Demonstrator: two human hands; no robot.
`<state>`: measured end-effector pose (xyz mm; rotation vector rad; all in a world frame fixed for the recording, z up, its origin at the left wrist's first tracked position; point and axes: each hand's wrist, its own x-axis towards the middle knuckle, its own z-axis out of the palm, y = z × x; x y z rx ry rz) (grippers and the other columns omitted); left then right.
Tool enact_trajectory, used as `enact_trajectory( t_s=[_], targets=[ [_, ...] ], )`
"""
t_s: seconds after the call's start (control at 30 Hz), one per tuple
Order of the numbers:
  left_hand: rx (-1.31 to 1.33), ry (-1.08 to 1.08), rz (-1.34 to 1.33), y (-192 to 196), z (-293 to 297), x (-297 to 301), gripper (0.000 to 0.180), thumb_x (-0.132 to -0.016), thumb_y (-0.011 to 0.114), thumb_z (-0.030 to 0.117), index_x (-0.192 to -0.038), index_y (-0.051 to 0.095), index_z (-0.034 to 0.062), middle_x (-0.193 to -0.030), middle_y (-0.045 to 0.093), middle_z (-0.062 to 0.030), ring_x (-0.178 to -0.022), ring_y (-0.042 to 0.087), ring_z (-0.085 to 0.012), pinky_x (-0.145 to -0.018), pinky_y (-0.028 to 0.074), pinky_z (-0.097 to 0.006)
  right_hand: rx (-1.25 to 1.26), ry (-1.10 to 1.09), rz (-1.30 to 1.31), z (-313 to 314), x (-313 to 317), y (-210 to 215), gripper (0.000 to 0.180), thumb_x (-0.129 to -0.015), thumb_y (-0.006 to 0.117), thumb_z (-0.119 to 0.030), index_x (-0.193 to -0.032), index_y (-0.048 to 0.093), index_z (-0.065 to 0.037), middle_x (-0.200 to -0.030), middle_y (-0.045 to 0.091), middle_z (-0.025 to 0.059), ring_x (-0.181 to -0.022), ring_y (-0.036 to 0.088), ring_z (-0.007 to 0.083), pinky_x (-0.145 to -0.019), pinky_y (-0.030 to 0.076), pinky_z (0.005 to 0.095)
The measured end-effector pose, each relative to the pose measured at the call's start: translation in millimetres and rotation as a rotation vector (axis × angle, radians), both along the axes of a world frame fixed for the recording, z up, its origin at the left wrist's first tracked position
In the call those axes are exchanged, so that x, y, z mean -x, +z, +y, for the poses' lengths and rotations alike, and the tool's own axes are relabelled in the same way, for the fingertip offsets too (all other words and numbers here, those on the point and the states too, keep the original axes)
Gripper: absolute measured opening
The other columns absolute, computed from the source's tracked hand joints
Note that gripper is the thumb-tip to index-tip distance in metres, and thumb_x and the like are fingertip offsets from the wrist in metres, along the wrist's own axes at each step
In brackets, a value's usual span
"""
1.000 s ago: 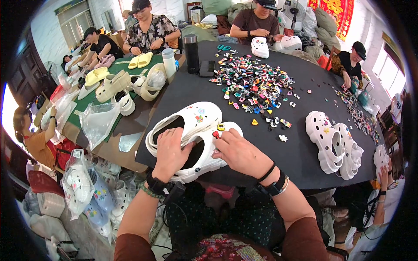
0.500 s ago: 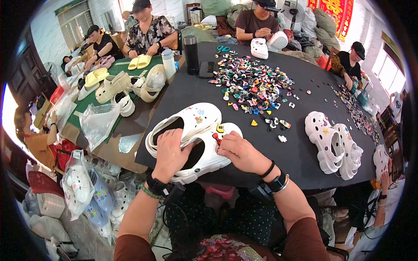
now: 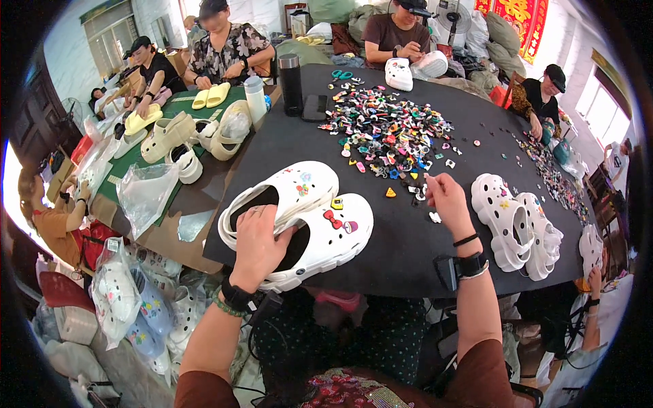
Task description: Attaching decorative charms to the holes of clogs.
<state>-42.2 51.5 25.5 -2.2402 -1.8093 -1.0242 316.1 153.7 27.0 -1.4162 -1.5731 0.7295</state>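
A pair of white clogs lies before me. My left hand (image 3: 262, 238) is closed on the nearer clog (image 3: 343, 238), its fingers over the foot opening and its thumb inside. That clog bears a yellow charm (image 3: 337, 203), a red bow charm (image 3: 332, 219) and a pinkish-purple charm (image 3: 351, 226). Colourful flower charms (image 3: 303, 183) sit on the farther clog (image 3: 320, 178). To the right, my right hand (image 3: 449, 204) is raised beside the near edge of a heap of loose charms (image 3: 388, 126). Its thumb and fingers pinch together; what they hold is too small to make out.
A second pair of decorated white clogs (image 3: 503, 217) stands at the right of the black table (image 3: 408, 255). A dark bottle (image 3: 290, 85), a phone (image 3: 315, 107) and green-handled scissors (image 3: 341, 74) lie beyond. Several co-workers sit around; bagged clogs (image 3: 119, 292) are at lower left.
My right hand has left the nearer clog and moved right and away to the charm heap. The pinkish-purple charm now shows below the red bow. My left hand stays on the clog.
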Motion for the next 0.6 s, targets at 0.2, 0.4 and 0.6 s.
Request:
enact_trajectory(
  t_s=[0.2,0.4,0.6],
  targets=[
    [0.003,0.016,0.001,-1.7,0.1,0.9,0.032,-0.076,0.076,0.016,-0.096,0.056,-0.0002,-0.097,0.062,-0.019,-0.098,0.057,-0.0396,-0.087,0.041,-0.048,-0.176,-0.122,-0.326,-0.9,-7.2,-8.1,0.038,-0.087,0.071,-0.02,-0.114,0.055,0.002,-0.092,0.066,0.0151,-0.074,0.067,0.0256,-0.066,0.052,0.0362],
    [-0.015,0.016,0.006,-3.5,-3.0,2.8,0.031,-0.076,0.075,0.015,-0.095,0.056,-0.0002,-0.096,0.062,-0.019,-0.097,0.057,-0.0396,-0.087,0.041,-0.048,-0.389,0.307,-0.281,-32.4,46.4,19.7,0.041,-0.078,0.079,-0.015,-0.113,0.058,-0.004,-0.104,0.06,0.0101,-0.084,0.063,0.0221,-0.071,0.053,0.0322],
    [-0.039,0.031,0.023,-5.0,-8.0,-1.1,0.032,-0.076,0.076,0.018,-0.096,0.058,-0.0001,-0.099,0.063,-0.018,-0.103,0.058,-0.0371,-0.092,0.041,-0.048,-0.433,0.627,-0.274,-50.1,88.2,38.9,0.059,-0.066,0.086,-0.019,-0.116,0.058,-0.006,-0.12,0.054,0.0139,-0.115,0.051,0.0335,-0.1,0.043,0.0415]
  ],
)
